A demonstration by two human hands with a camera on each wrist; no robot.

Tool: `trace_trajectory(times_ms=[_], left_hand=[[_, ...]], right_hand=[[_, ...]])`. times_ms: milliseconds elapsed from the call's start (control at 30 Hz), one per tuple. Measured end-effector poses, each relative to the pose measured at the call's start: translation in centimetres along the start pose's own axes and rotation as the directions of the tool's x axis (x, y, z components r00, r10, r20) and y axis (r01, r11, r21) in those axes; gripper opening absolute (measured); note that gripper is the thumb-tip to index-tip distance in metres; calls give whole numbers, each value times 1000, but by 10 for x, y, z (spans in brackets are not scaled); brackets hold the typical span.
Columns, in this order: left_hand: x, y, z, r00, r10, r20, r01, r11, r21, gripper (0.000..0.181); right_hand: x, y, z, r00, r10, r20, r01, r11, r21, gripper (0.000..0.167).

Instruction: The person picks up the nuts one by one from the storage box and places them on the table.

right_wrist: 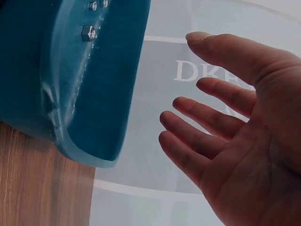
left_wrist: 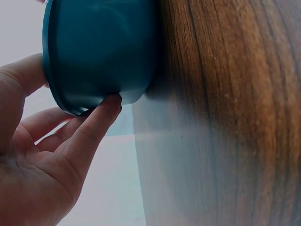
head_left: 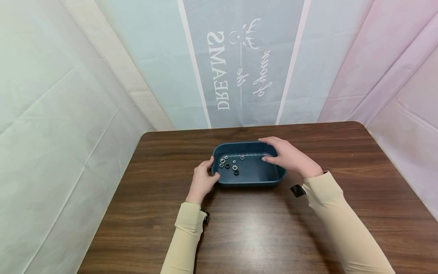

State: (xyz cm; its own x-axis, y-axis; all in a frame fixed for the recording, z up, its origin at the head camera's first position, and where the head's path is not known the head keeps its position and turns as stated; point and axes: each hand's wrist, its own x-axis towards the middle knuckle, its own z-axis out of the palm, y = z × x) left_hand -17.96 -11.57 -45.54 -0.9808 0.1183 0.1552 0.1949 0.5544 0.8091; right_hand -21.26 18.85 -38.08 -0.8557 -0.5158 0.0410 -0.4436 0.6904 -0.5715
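A dark blue plastic bin (head_left: 251, 183) with rounded corners sits on the table. Several small hex nuts, silver and black, lie loose on its floor towards the left, among them a silver nut (head_left: 234, 167) and a black nut (head_left: 236, 172). My left hand (head_left: 201, 182) grips the bin's left end, thumb at the rim and fingers against the outer wall, as the left wrist view also shows on the bin (left_wrist: 103, 47). Over the bin's right end hovers my right hand (head_left: 286, 155), its fingers spread and holding nothing. In the right wrist view it is apart from the rim.
The brown wood-grain table (head_left: 246, 228) extends all round the bin. Behind it hangs a pale cloth (head_left: 246, 114) with printed lettering, and more light cloth (head_left: 68, 133) hangs at the sides. Dark straps show at both sleeve cuffs.
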Motion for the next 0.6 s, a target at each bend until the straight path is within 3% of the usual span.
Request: trace_trajectory(times_ms=[600], left_hand=[[1, -3, 1, 1000, -3, -2, 3, 1000, 14, 62]], right_hand=[[10, 1, 3, 1000, -26, 9, 25, 999, 46, 63]])
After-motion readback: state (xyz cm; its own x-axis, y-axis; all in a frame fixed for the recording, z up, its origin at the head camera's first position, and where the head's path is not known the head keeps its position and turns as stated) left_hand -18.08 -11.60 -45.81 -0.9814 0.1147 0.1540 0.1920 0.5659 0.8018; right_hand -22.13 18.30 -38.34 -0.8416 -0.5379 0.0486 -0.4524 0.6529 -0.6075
